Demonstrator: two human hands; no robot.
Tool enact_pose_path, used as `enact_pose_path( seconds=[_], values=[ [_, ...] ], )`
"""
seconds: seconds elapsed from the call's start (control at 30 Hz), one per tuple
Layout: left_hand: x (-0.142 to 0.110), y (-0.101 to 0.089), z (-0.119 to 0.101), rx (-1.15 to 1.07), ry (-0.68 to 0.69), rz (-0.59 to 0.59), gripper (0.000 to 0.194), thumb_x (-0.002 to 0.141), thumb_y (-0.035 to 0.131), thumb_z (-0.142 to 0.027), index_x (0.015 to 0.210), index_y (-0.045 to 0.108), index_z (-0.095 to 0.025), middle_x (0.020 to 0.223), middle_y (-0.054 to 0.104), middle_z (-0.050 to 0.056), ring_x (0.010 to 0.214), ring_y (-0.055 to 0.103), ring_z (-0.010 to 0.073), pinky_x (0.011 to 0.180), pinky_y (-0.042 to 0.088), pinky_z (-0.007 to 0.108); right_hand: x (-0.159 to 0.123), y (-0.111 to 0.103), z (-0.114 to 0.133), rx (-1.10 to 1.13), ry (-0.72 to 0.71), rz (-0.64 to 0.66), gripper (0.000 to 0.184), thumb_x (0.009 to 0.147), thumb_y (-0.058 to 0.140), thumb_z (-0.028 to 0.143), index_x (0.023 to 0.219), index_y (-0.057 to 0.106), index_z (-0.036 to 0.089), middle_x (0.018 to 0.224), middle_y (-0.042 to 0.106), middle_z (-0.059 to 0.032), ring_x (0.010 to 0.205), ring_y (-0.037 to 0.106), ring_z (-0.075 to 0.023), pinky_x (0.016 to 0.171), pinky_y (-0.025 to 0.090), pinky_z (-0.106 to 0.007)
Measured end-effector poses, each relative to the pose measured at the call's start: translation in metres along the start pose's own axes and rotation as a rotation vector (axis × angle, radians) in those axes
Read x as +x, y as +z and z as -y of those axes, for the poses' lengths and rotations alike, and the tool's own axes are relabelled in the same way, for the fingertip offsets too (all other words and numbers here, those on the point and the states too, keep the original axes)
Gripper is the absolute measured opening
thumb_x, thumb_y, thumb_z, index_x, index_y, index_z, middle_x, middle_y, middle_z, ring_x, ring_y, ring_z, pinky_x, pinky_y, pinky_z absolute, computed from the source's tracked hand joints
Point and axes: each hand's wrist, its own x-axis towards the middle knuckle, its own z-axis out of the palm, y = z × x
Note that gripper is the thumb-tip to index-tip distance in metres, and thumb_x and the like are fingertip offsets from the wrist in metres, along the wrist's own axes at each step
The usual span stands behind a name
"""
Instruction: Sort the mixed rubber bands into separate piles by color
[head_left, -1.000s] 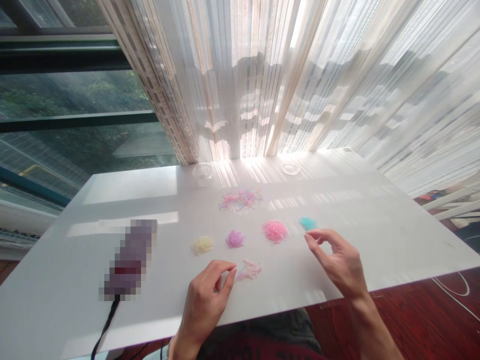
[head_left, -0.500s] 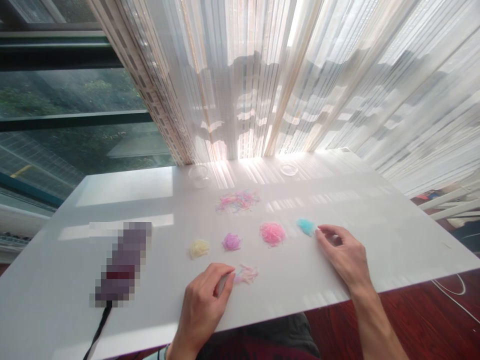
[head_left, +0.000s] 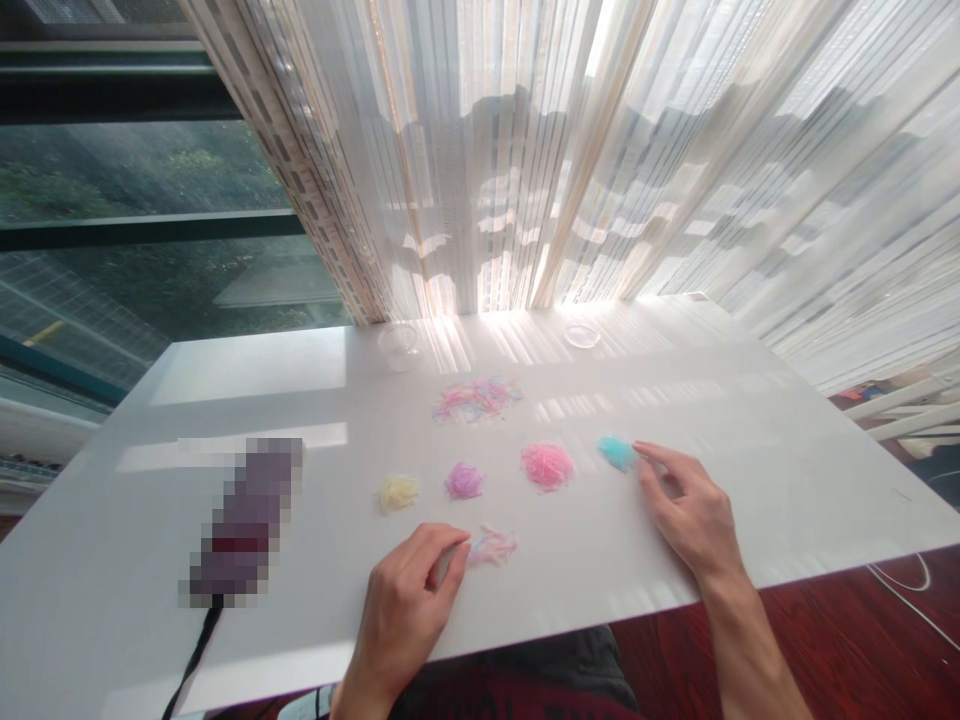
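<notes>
My left hand [head_left: 420,592] rests on the white table, thumb and forefinger pinched at the left edge of a small mixed pile of thin pastel strips [head_left: 495,546]. Whatever lies between those fingertips is too small to make out. Over on the right, my right hand [head_left: 691,505] has its forefinger at the edge of a blue pile [head_left: 616,453], with the thumb apart from it. A pink pile [head_left: 547,467], a purple pile [head_left: 464,480] and a yellow pile [head_left: 397,493] form a row to the left. Behind them spreads a larger mixed pile [head_left: 478,399].
Two clear round dishes or lids, a left one [head_left: 399,345] and a right one [head_left: 582,335], sit at the table's [head_left: 787,470] back edge by the curtain [head_left: 510,200]. A blurred-out dark object [head_left: 251,525] with a black strap lies at left.
My right forefinger has lifted away from the thumb and stretched to the blue pile, so the pinch has opened. My left hand stays nearly still. The view has shifted slightly.
</notes>
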Motion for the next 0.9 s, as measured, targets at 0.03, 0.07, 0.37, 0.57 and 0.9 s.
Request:
enact_pose_path(
  seconds=[0.03, 0.07, 0.37, 0.57, 0.9],
  values=[
    [0.0001, 0.0, -0.0002, 0.002, 0.0, 0.0, 0.009, 0.105, 0.06, -0.024, 0.104, 0.069, -0.024, 0.09, 0.074, -0.002, 0.055, 0.056, 0.0108, 0.06, 0.049, 0.023, -0.0003, 0.0003, 0.0001, 0.006, -0.009, 0.001, 0.035, 0.096, 0.058, 0.05, 0.108, 0.08, 0.025, 0.117, 0.079, -0.0095, 0.102, 0.072, -0.0269, 0.081, 0.061, -0.039],
    [0.0002, 0.0, -0.0004, 0.004, -0.001, 0.001, 0.009, 0.105, 0.06, -0.024, 0.104, 0.069, -0.024, 0.09, 0.074, -0.002, 0.055, 0.055, 0.0108, 0.06, 0.049, 0.023, -0.0005, 0.0007, 0.0002, 0.008, -0.015, 0.004, 0.034, 0.097, 0.058, 0.05, 0.107, 0.08, 0.025, 0.117, 0.079, -0.0094, 0.103, 0.072, -0.0271, 0.082, 0.061, -0.04],
    [-0.0005, 0.0, -0.0003, 0.006, -0.009, 0.014, 0.01, 0.105, 0.059, -0.024, 0.102, 0.069, -0.024, 0.089, 0.073, -0.001, 0.055, 0.055, 0.011, 0.06, 0.048, 0.023, 0.0003, 0.0008, 0.0008, -0.017, 0.009, 0.003, 0.041, 0.097, 0.057, 0.055, 0.105, 0.081, 0.023, 0.108, 0.08, -0.0098, 0.09, 0.073, -0.0257, 0.08, 0.061, -0.04],
    [-0.0003, -0.001, -0.0013, 0.013, -0.011, 0.022, 0.011, 0.106, 0.059, -0.025, 0.102, 0.069, -0.024, 0.089, 0.074, -0.001, 0.056, 0.056, 0.0114, 0.06, 0.048, 0.023, 0.0001, -0.0002, 0.0011, -0.024, 0.019, -0.004, 0.041, 0.096, 0.057, 0.055, 0.106, 0.081, 0.023, 0.108, 0.08, -0.0099, 0.086, 0.072, -0.0249, 0.078, 0.061, -0.039],
    [-0.0015, 0.0009, 0.0008, -0.016, -0.045, -0.039, 0.014, 0.105, 0.057, -0.021, 0.109, 0.07, -0.022, 0.092, 0.075, 0.002, 0.062, 0.063, 0.0131, 0.068, 0.054, 0.026, -0.0004, -0.0059, 0.0099, 0.012, 0.025, -0.117, 0.032, 0.095, 0.059, 0.046, 0.102, 0.079, 0.022, 0.105, 0.079, -0.0101, 0.08, 0.07, -0.0242, 0.066, 0.057, -0.036]
  ],
)
